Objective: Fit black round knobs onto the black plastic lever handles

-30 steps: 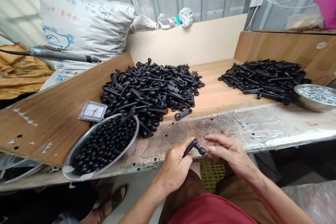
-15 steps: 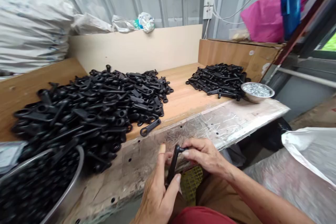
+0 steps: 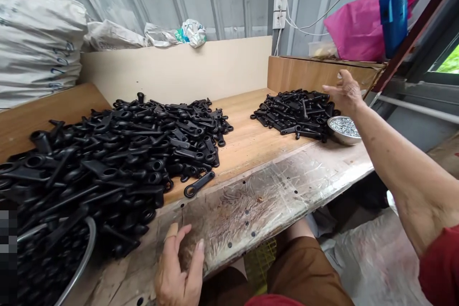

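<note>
My left hand [image 3: 181, 267] is held low at the bench's front edge, its fingers spread and nothing in them. A yellowish cover wraps one of its fingertips. My right hand [image 3: 344, 90] is stretched far out above the right end of the bench, fingers apart and holding nothing that I can see. Below and left of it lies a smaller pile of black crank handles [image 3: 294, 112]. Beside that pile stands a metal bowl [image 3: 342, 139] of small shiny metal pieces. A larger heap of black crank arms [image 3: 129, 148] covers the left side, and one arm [image 3: 199, 184] lies at its edge.
A metal basin [image 3: 89, 239] of small black parts stands at the lower left. The bench's front strip [image 3: 265, 201] is covered with worn, wrinkled film. White sacks [image 3: 39, 43] stand at the back left. A blue device [image 3: 393, 19] hangs by a pink bag [image 3: 351, 28].
The black crank handle is out of both hands. My right hand has swung from the front edge to above the right pile; my left hand has moved left and opened.
</note>
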{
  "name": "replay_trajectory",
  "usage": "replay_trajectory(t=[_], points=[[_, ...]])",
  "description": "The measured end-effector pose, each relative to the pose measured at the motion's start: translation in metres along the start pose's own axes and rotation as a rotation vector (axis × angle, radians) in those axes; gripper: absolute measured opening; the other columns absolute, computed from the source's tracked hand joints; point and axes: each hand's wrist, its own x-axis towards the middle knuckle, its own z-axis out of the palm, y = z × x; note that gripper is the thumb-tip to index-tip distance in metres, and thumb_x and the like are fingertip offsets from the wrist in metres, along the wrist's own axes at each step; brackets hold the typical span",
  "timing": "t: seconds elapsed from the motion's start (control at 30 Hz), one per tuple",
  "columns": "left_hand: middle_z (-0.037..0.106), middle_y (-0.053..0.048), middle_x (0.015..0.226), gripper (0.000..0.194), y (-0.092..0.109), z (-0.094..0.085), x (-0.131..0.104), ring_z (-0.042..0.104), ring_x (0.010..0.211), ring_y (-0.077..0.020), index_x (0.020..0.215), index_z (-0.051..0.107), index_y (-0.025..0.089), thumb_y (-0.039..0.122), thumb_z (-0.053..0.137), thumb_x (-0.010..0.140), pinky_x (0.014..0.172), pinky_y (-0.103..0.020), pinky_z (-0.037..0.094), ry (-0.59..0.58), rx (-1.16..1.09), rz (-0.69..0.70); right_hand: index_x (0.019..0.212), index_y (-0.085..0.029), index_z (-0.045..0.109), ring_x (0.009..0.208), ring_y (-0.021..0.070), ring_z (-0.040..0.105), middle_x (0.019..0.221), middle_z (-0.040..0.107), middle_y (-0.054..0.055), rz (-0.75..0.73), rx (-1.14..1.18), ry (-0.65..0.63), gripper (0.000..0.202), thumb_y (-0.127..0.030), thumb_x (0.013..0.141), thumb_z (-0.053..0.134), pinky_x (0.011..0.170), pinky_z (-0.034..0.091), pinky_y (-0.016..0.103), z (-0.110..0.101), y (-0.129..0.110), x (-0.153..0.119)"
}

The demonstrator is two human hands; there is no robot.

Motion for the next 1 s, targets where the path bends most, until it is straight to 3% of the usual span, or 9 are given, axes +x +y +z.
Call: replay_trajectory(t=[0.07,0.13,0.3,0.5,0.67,0.8,0.9,1.0], points=[[0.059,-0.012,0.107,0.059,0.002,0.0,0.0,0.055,0.1,-0.027,0.127,0.032,0.016,0.046,0.046,0.078,0.085,-0.043,0.044,0.004,-0.018,-0.022,0.108,0.004,0.055,0.098,0.0239,0.053,0.112,0.054,0.021,-0.057,-0.089,0.036,0.053,-0.036,0.074,0.046,0.071,0.037,0.032,0.001,0.005,-0.007],[0.059,-0.012,0.106,0.06,0.004,0.0,0.0,0.054,0.1,-0.0275,0.128,0.032,0.016,0.046,0.047,0.078,0.086,-0.044,0.043,0.021,-0.044,-0.033,0.112,-0.002,0.055,0.089,0.0215,0.057,0.102,0.061,0.017,-0.107,-0.127,-0.006,0.048,-0.031,0.073,0.053,0.07,0.039,0.031,0.009,0.008,-0.031],[0.059,-0.01,0.107,0.051,0.008,-0.003,-0.004,0.053,0.103,-0.0237,0.125,0.036,0.017,0.04,0.047,0.08,0.092,-0.041,0.04,-0.004,-0.135,-0.062,0.088,-0.012,0.067,0.072,0.0195,0.06,0.08,0.067,0.007,-0.28,-0.092,-0.409,0.02,-0.02,0.07,0.06,0.064,0.044,0.029,0.055,-0.007,-0.114],[0.06,-0.009,0.105,0.046,0.011,-0.007,-0.012,0.054,0.1,-0.0205,0.122,0.042,0.016,0.038,0.046,0.082,0.09,-0.036,0.042,0.059,-0.33,-0.205,0.093,-0.019,0.067,0.076,0.0184,0.063,0.089,0.069,0.004,-0.513,-0.083,-0.764,0.024,-0.017,0.069,0.061,0.065,0.046,0.026,0.125,-0.062,-0.181],[0.062,-0.008,0.1,0.041,0.0,-0.009,-0.017,0.057,0.094,-0.0182,0.121,0.046,0.016,0.032,0.049,0.082,0.084,-0.03,0.046,0.084,-0.494,-0.224,0.105,-0.025,0.061,0.086,0.0203,0.061,0.093,0.068,0.003,-0.609,-0.197,-0.822,0.029,-0.027,0.077,0.055,0.068,0.042,0.026,0.171,-0.109,-0.207],[0.063,-0.007,0.096,0.035,-0.004,-0.009,-0.018,0.058,0.092,-0.0167,0.117,0.049,0.017,0.026,0.048,0.084,0.086,-0.028,0.045,0.042,-0.557,-0.166,0.1,-0.023,0.062,0.083,0.0243,0.06,0.09,0.067,0.007,-0.627,-0.309,-0.836,0.027,-0.038,0.079,0.052,0.062,0.038,0.027,0.192,-0.131,-0.213],[0.063,-0.006,0.096,0.033,-0.002,-0.011,-0.017,0.057,0.093,-0.0158,0.117,0.049,0.018,0.024,0.047,0.084,0.087,-0.027,0.044,0.024,-0.576,-0.153,0.094,-0.022,0.064,0.081,0.0233,0.059,0.085,0.068,0.007,-0.634,-0.377,-0.855,0.024,-0.036,0.079,0.051,0.059,0.035,0.026,0.195,-0.136,-0.213],[0.062,-0.006,0.096,0.031,0.0,-0.014,-0.016,0.057,0.093,-0.0154,0.115,0.05,0.018,0.023,0.046,0.085,0.086,-0.026,0.044,0.0,-0.58,-0.151,0.084,-0.021,0.067,0.077,0.0224,0.059,0.078,0.067,0.006,-0.659,-0.43,-0.883,0.02,-0.031,0.077,0.051,0.057,0.033,0.025,0.18,-0.131,-0.21]])
